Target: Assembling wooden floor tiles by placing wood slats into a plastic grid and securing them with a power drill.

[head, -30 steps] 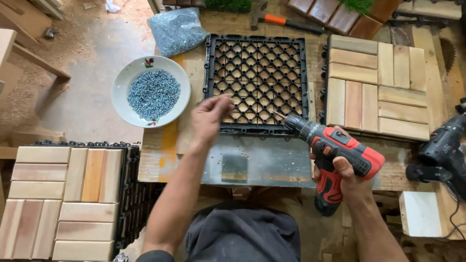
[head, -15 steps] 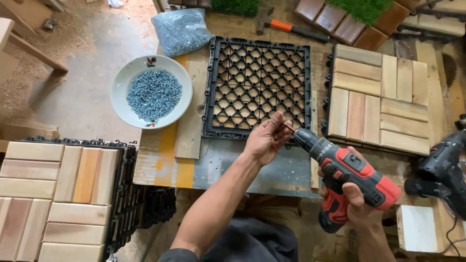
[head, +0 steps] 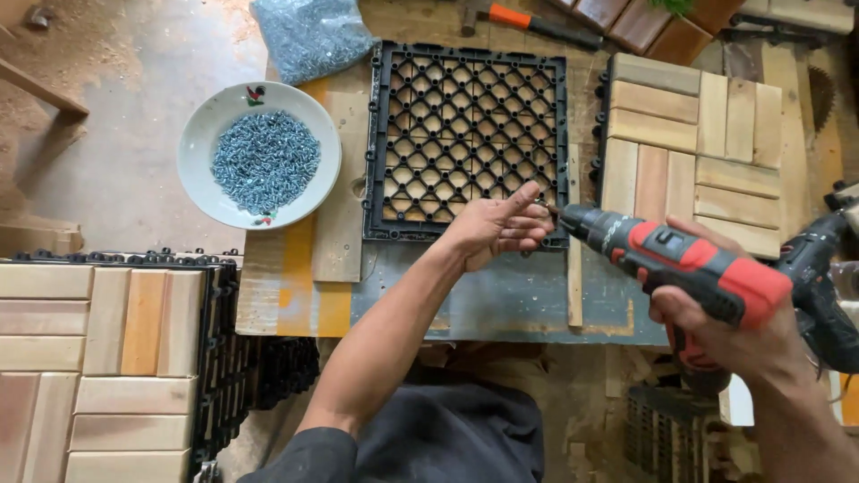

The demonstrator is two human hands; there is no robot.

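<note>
Left hand (head: 495, 228) has come back from the white bowl of screws (head: 259, 154) and now sits at the drill's tip, fingers pinched around what seems to be a small screw, too tiny to see clearly, over the lower right edge of the black plastic grid (head: 465, 141). Right hand (head: 716, 331) is wrapped tight on the grip of the red and black cordless drill (head: 680, 264), which has swung up level so the bit meets those fingers; a screw looks loaded
</note>
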